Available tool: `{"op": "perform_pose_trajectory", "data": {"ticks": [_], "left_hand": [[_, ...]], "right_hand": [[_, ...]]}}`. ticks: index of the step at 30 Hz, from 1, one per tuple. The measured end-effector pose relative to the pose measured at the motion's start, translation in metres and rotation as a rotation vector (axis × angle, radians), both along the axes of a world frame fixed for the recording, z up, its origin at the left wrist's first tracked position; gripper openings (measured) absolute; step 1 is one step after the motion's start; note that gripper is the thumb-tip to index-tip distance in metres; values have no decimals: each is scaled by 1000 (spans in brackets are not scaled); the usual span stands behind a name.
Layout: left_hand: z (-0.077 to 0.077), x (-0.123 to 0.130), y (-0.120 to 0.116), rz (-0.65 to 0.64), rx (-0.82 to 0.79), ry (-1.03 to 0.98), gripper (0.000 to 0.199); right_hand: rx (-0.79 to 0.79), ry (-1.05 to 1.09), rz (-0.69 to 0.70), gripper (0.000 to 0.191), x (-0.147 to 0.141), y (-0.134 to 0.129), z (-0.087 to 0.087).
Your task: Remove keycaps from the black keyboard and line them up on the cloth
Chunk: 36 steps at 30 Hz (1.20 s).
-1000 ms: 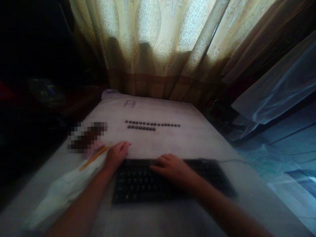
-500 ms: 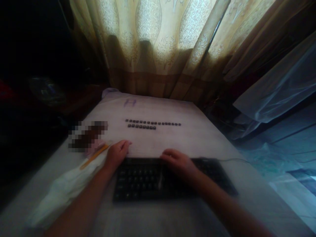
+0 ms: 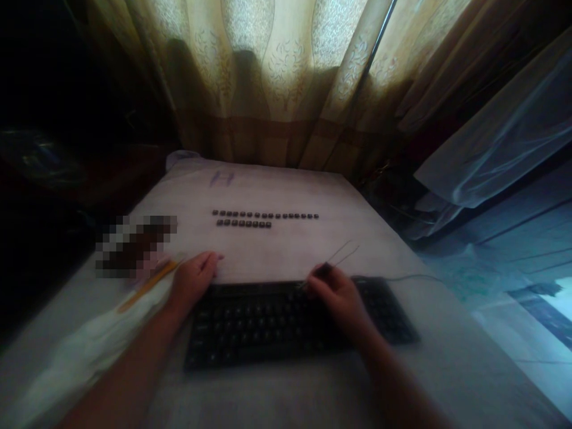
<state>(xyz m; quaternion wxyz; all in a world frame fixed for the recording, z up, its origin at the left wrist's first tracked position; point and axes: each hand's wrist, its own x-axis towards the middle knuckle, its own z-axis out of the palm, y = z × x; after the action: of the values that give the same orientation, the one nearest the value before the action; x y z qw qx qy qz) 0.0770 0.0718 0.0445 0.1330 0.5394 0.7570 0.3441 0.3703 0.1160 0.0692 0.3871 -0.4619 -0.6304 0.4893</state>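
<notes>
A black keyboard (image 3: 250, 325) lies across the near part of the table. Above its back edge, right of the middle, my right hand (image 3: 337, 295) is closed on a wire keycap puller (image 3: 343, 255), whose dark handle sits between the fingers and whose two thin wires point up and away. A thin bright strip shows under the fingertips, too blurred to name. At the keyboard's back left corner rests my left hand (image 3: 194, 277), fingers curled together; what they hold, if anything, is hidden. Beyond the keyboard, small dark keycaps form a long row (image 3: 263, 215) and a shorter row (image 3: 243, 223).
An orange-yellow stick (image 3: 147, 286) and a pale crumpled cloth (image 3: 80, 351) lie left of my left forearm, near a pixelated patch. The keyboard's cable (image 3: 411, 277) runs off to the right. Patterned curtains (image 3: 286, 77) hang behind the table (image 3: 286, 185).
My right hand has turned, and the keycap puller's wires now show above it. The whole view has shifted, so the table and keyboard appear farther left. The keycap rows look the same.
</notes>
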Motion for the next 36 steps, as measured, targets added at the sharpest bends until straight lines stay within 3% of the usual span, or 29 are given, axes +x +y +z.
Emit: {"op": "perform_pose_trajectory", "data": {"ticks": [4,9,18,23,28,36], "left_hand": [[0,0,1,3,-11,-1,48],[3,2,0,-5,-19,-6,48],[2,1,0,-3,-33,1,47],[3,2,-1,-2,-50,-22,47],[3,3,-1,2,-32,-18,45],[1,2,-2,-26,-19,2,46]], "right_hand": [[-34,14,50,21,-1,0,-3],[40,-23,83,19,2,-1,-9],[382,-271,215,10,4,0,-6],[514,-296,389,14,1,5,4],[518,-351,581,14,-3,13,13],[557,-374,414,11,-5,1,-8]]}}
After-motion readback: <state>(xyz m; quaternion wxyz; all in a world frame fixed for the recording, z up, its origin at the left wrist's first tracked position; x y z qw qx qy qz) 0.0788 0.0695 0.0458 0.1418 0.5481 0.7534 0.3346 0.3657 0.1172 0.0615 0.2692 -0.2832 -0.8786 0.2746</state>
